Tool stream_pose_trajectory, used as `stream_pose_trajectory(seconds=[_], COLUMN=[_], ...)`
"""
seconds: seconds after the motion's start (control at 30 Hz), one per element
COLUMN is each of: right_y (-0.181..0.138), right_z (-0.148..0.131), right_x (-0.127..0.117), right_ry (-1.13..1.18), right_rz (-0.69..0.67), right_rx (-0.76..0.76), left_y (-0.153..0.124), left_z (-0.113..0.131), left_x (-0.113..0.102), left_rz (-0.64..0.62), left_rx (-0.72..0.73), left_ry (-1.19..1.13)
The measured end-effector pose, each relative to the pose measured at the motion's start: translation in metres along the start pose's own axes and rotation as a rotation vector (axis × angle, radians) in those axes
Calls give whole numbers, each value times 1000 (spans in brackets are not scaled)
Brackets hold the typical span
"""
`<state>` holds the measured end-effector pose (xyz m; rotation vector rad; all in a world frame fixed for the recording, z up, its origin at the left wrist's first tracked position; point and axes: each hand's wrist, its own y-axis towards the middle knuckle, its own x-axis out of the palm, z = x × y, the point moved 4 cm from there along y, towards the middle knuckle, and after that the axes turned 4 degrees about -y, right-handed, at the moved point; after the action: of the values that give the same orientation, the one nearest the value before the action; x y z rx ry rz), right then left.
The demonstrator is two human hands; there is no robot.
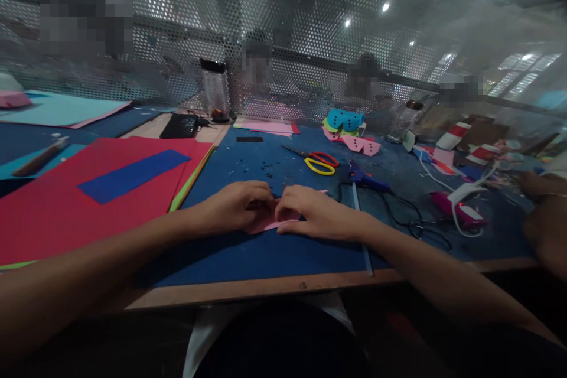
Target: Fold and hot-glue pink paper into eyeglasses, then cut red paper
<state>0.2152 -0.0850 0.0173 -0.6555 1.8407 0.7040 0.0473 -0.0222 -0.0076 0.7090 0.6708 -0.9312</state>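
The paper (266,225) lies on the mat (248,260), scissors (319,162) behind it.

**Paper mostly covered**

The pink paper (271,225) lies largely under the left hand (239,205) and right hand (310,212); whether the fingers pinch it cannot be told. At 3 o'clock, another person's hand (547,230) is cut by the edge. At 9 o'clock, the red sheet (53,207) runs out of view.

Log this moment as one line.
left hand: holding pink paper | right hand: holding same paper | surface: blue mat | beyond: scissors
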Motion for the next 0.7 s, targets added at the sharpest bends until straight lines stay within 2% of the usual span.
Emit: stream_pose_trajectory(seconds=[0.13,0.47,0.7], right_y=[-1,-5,-2], right_z=[3,-4,3], right_x=[2,2,5], right_ry=[-77,-314,-250], right_rz=[9,48,60], right_rx=[26,-19,73], left_y=[0,-1,-1], left_z=[0,3,0], left_x=[1,0,3], left_rz=[1,17,33], left_rx=[3,-3,4], left_ry=[11,-26,-29])
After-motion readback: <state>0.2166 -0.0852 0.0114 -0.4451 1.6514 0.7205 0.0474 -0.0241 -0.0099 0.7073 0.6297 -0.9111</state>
